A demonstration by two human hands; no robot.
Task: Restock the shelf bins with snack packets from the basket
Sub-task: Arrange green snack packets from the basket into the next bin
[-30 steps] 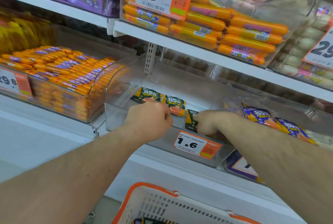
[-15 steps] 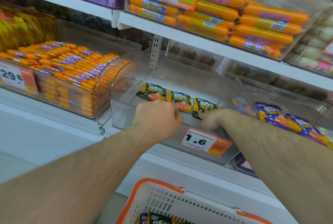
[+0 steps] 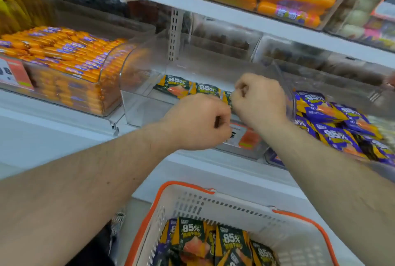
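A clear shelf bin [image 3: 141,109] holds a row of dark green "85%" snack packets [image 3: 175,86] lying flat on its floor. My left hand [image 3: 198,123] is curled into a fist in front of the bin's front wall, and nothing shows in it. Higher, over the bin's right half, my right hand [image 3: 259,100] is also curled, covering most of the row's third packet [image 3: 227,97]; I see nothing in it. Below, a white basket with an orange rim [image 3: 186,185] holds several more green and purple packets [image 3: 233,242].
Purple "85%" packets [image 3: 333,120] fill the bin to the right. On the left, a bin holds orange sausage sticks [image 3: 64,52]. The upper shelf [image 3: 213,9] carries large orange sausages above my hands. An orange price tag [image 3: 248,139] is partly hidden behind my hands.
Both hands have drawn back and up from the packets in the bin. The view has tilted down, so the basket and its packets show more.
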